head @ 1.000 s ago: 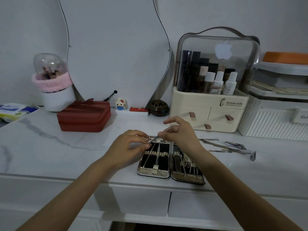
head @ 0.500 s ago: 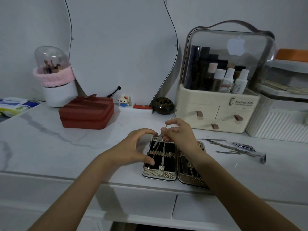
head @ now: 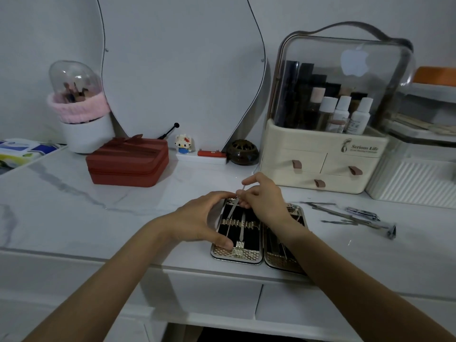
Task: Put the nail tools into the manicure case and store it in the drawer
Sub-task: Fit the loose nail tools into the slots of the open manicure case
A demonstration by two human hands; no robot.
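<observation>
Your right hand (head: 265, 201) pinches a thin metal nail tool (head: 236, 204) near its upper end, fingers curled round it, index finger raised and extended. The tool slants down and to the left into the left half of the manicure case (head: 237, 253); its lower tip lies against the black lining near the strap row.

Your left hand (head: 197, 222) curves in a C over the case's left edge: fingertips at the far end, thumb pressed on the near gold-patterned end. The fingers are bent round the case edge and brace it.

The case lies opened flat at the near edge of the marble tabletop (head: 74, 213), two halves side by side. Your right forearm covers much of the right half; what sits there cannot be read in full.

Loose nail tools (head: 345, 217) lie to the right of the case, well apart from it, with nail clippers (head: 362, 214) among them.

Far left: red zip box (head: 128, 164), white brush holder (head: 84, 114). Far right: cream cosmetics organiser (head: 323, 161). Drawer fronts (head: 217, 299) sit below the tabletop edge, shut.
</observation>
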